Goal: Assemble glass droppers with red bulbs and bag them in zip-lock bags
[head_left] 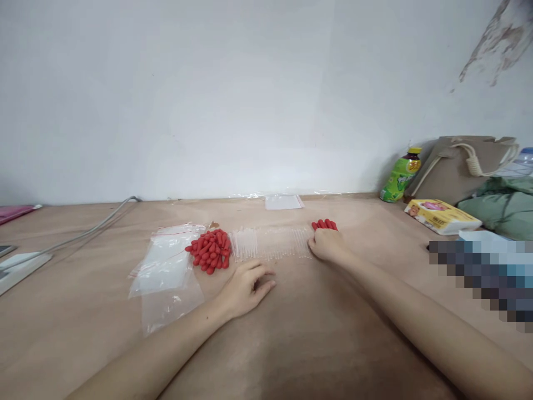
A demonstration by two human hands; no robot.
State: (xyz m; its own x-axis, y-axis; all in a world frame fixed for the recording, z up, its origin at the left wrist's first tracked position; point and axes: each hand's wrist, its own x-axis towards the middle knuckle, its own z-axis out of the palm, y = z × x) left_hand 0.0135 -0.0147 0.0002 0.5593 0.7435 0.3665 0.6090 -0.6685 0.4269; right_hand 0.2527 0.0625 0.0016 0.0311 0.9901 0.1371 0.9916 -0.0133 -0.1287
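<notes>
Spreading wide under everything, the tan counter (pixel 316 333) runs from the white wall to the near edge, which is out of view, and its middle foreground lies bare between the two forearms, leaving open room there. At the far right a pixelated block hides part of the counter's edge, and a beige bag (pixel 462 164), a green cloth (pixel 499 208) and a yellow packet (pixel 441 216) crowd that corner beside a green bottle (pixel 400 176). On the left a grey cable (pixel 83 233) trails toward a white strip cut off by the frame.

Clear plastic bags (pixel 166 266) lie flat left of centre, hard to count because they overlap and are see-through. A row of clear tubes (pixel 270 243) stretches between the hands; single tubes blur together. A heap of small red capsule-shaped pieces (pixel 210 251) sits touching the row's left end, partly on a bag.

The right hand (pixel 327 244) rests at the row's right end with knuckles up, its fingers curled under, so whether they grip anything I cannot tell; a few red pieces (pixel 325 224) lie just beyond it. The left hand (pixel 247 286) lies palm down near the heap, fingers loosely bent and slightly apart, holding nothing.
</notes>
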